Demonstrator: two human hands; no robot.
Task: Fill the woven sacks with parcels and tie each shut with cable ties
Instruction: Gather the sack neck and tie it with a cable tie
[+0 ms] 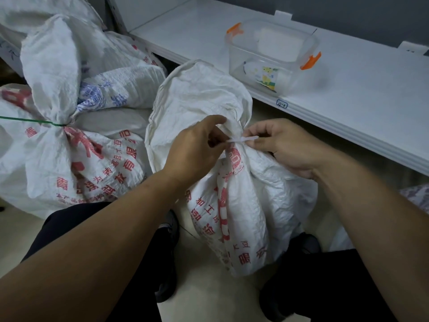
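Note:
A white woven sack [243, 205] with red print stands on the floor between my knees, its neck gathered and its loose mouth flaring above. A white cable tie [242, 139] runs around the gathered neck. My left hand [197, 147] pinches the tie at the neck's left side. My right hand [278, 145] pinches the tie's free end on the right. A second filled sack [76, 159] lies to the left, its neck bound by a green cable tie [34, 121].
A white shelf [348, 89] runs along the right, carrying a clear plastic box [271, 56] with orange clips. More white sacks [120, 84] are piled at the back left. My dark trouser legs and shoes flank the sack on the pale floor.

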